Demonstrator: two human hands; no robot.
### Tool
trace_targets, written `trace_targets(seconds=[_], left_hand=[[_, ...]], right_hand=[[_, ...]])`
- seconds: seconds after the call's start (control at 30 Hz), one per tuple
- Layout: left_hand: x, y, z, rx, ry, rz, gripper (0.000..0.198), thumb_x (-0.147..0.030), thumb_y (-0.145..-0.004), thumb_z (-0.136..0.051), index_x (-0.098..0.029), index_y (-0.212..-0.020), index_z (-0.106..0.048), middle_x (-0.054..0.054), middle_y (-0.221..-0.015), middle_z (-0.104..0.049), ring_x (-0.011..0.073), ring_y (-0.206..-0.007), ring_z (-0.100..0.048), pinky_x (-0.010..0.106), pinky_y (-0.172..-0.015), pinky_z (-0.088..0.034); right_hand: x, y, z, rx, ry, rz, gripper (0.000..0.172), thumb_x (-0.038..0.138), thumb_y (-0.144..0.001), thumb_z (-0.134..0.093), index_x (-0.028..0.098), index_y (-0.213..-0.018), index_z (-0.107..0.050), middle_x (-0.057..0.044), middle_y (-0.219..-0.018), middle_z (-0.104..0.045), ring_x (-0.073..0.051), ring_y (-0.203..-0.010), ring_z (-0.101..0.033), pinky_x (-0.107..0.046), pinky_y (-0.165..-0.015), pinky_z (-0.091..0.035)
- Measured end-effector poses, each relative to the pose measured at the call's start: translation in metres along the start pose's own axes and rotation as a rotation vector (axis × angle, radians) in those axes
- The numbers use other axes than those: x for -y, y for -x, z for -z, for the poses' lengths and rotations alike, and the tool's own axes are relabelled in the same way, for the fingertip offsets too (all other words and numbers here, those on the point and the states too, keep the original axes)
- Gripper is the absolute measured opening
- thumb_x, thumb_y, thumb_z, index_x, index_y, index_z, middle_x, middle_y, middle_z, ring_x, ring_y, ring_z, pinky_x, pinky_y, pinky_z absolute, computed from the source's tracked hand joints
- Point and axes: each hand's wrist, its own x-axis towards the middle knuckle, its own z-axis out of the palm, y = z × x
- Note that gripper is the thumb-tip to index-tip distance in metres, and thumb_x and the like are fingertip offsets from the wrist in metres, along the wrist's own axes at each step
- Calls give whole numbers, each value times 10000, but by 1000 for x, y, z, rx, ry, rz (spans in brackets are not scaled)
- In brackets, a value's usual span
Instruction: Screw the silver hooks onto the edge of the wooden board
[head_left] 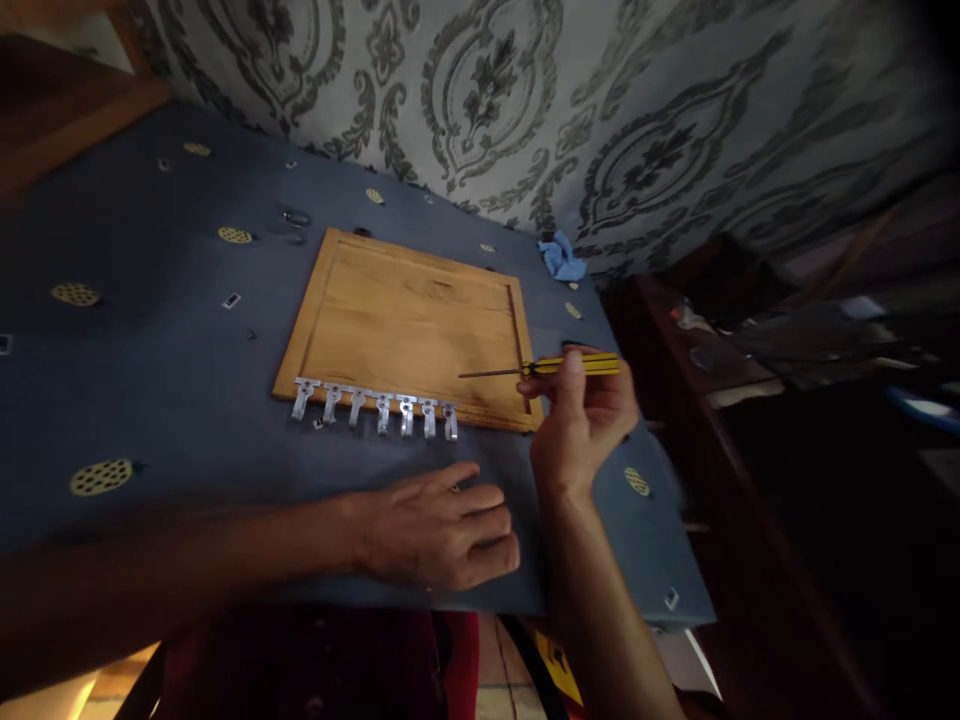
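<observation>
bench: blue cloth with yellow dotted ovals (150, 380) covers my table | far edge: crumpled light-blue rag (562, 260) lies near the wall | wall: grey damask wallpaper (525, 110) faces me | right: dark wooden shelf (720, 370) with blurred clutter | far left: small dark ring (296, 217) on the cloth

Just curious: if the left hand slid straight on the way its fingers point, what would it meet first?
Probably the right hand's wrist: the left hand lies flat on the blue cloth, fingers pointing right; depth is unclear.

open: bench (150, 380) left of board (409, 320), plenty of room
blocked: hook row (375, 408) along board's near edge
far side: wall (525, 100) close behind
</observation>
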Motion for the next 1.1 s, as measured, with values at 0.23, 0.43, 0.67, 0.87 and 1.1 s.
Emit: trace_targets(seconds=[0.23, 0.43, 0.67, 0.87, 1.1], left_hand=[[-4, 2, -5, 119, -34, -65, 85, -150, -979, -553, -150, -929, -621, 32, -821, -631, 194, -812, -577, 344, -743, -411], [-5, 4, -6, 157, -38, -30, 54, -173, -975, -576, -159, -953, -623, 28, -882, -657, 192, -851, -585, 341, -740, -410], [-5, 3, -7, 196, -72, -40, 81, -197, -991, -560, -166, -979, -634, 36, -927, -681, 190, -889, -600, 329, -754, -414], [-8, 5, -7, 192, -99, -22, 53, -191, -978, -585, -157, -968, -624, 30, -900, -664, 194, -873, -588, 335, -726, -405], [-17, 12, 1, 237, -151, 104, 31, -178, -968, -593, -157, -987, -606, 21, -942, -676, 199, -906, -597, 342, -771, -419]], right_hand=[[-6, 1, -4, 102, -20, -63, 389, 554, -862, -686, 191, -828, -553, 46, -647, -615, -103, -463, -574, -233, -494, -477], [1, 4, -3, 178, 59, 5, 358, 502, -887, -665, 193, -755, -539, 51, -579, -570, -106, -486, -563, -222, -507, -462], [-2, 4, -2, 171, 62, 17, 369, 526, -874, -658, 199, -754, -535, 48, -574, -572, -121, -489, -571, -229, -494, -455], [-16, -4, -2, 160, -24, -96, 413, 593, -846, -648, 199, -924, -549, 30, -679, -632, -129, -525, -613, -252, -540, -503], [-56, -15, -5, 325, 131, -200, 532, 674, -662, -724, 174, -817, -623, -15, -568, -631, -176, -450, -599, -275, -448, -469]])
